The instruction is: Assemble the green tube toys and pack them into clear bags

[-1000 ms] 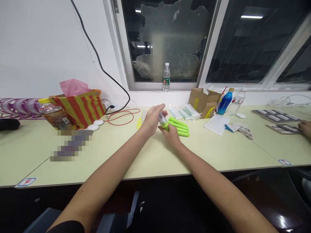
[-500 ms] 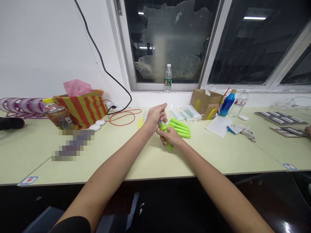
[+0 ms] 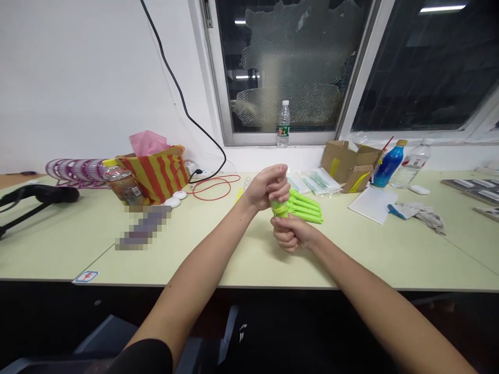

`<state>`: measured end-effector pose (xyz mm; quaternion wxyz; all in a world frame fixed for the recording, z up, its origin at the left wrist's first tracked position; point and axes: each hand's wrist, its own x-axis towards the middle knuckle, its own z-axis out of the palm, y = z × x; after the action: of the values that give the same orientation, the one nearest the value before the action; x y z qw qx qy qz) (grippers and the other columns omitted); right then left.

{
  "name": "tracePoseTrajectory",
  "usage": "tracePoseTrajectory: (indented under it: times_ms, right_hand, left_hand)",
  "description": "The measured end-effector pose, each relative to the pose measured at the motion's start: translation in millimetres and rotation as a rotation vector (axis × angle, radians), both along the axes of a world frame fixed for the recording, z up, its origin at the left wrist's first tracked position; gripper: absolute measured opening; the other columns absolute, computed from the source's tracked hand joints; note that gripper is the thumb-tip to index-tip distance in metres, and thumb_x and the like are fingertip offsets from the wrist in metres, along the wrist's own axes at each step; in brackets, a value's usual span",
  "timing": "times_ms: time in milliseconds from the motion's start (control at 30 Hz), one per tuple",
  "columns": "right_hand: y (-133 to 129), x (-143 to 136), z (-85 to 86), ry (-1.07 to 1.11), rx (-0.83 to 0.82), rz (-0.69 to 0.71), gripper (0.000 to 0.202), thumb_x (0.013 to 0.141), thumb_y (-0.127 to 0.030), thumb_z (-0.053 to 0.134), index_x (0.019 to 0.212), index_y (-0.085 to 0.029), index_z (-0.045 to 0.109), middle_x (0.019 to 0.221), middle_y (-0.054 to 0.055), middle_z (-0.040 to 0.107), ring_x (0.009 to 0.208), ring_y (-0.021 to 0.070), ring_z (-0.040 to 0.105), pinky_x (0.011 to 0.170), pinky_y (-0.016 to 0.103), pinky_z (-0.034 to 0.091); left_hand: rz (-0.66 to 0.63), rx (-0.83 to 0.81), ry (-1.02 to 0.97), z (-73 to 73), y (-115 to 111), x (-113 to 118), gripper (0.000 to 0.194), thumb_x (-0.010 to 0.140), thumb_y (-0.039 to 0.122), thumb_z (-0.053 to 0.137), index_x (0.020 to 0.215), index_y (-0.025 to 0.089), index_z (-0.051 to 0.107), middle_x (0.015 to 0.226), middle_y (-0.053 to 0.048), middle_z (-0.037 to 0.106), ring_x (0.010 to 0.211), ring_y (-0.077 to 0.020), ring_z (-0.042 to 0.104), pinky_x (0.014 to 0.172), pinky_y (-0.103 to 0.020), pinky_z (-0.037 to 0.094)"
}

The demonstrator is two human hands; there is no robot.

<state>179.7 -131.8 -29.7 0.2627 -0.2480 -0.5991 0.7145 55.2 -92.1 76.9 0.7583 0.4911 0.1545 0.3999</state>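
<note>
A bright green tube (image 3: 279, 209) with a yellowish-green collar is held between my two hands above the table. My left hand (image 3: 273, 188) is closed around its upper end, which the fingers mostly hide. Below it, my right hand (image 3: 290, 234) wraps in a fist around the lower part, so that end cannot be seen. Just behind my hands lie several similar green tubes (image 3: 306, 206), side by side on the pale table (image 3: 241, 262). Small yellow pieces (image 3: 239, 194) lie partly hidden behind my left wrist.
Clear plastic packets (image 3: 322, 182), a cardboard box (image 3: 349, 163), a blue bottle (image 3: 390, 165), white paper (image 3: 372, 204) and gloves (image 3: 421, 214) are to the right. A striped bag (image 3: 163, 174), a drink bottle (image 3: 127, 184) and a red cable (image 3: 212, 197) lie left.
The view has swung left, so everything sits further right. My right hand has closed into a fuller fist, and the tube's lower end, visible before, is now hidden.
</note>
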Motion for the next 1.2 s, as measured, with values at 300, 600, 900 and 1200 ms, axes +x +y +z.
tracePoseTrajectory:
  times_ms: [300,600,900,1200]
  right_hand:
    - [9,-9,11.3,-0.315,0.401,-0.738,0.041,0.083,-0.058,0.061,0.077,-0.023,0.040,0.059,-0.005,0.048,0.044,0.0111,0.042,0.045,0.023,0.029]
    - [10,-14,4.6,-0.537,0.547,-0.985,0.043,0.083,-0.052,0.060,0.061,-0.023,0.038,0.053,-0.002,0.043,0.048,0.0117,0.037,0.047,0.026,0.022]
    - [3,-12,6.0,0.217,-0.210,-0.067,0.046,0.091,-0.056,0.047,0.066,-0.024,0.024,0.042,-0.013,0.020,0.033,0.0057,0.007,0.032,0.017,0.018]
    - [-1,-21,4.7,0.312,-0.270,0.089,0.042,0.096,-0.051,0.039,0.067,-0.023,0.029,0.042,-0.011,0.024,0.031,0.0068,0.013,0.032,0.017,0.025]
  left_hand:
    - [0.730,-0.022,-0.056,-16.2,29,19,0.034,0.079,0.033,0.068,0.067,0.020,0.039,0.048,0.011,0.035,0.037,-0.0041,0.035,0.045,-0.021,0.035]
    - [0.458,0.030,-0.111,-25.7,32,18,0.039,0.079,0.039,0.072,0.065,0.019,0.041,0.045,0.011,0.030,0.036,-0.0047,0.034,0.045,-0.022,0.036]
    - [-0.019,-0.044,-0.102,1.6,18,9,0.038,0.091,0.044,0.059,0.068,0.018,0.044,0.045,0.009,0.022,0.034,-0.0040,0.022,0.041,-0.021,0.027]
    - [-0.032,0.068,-0.132,-3.9,19,5,0.036,0.089,0.046,0.061,0.069,0.019,0.047,0.044,0.010,0.024,0.033,-0.0037,0.022,0.041,-0.021,0.027]
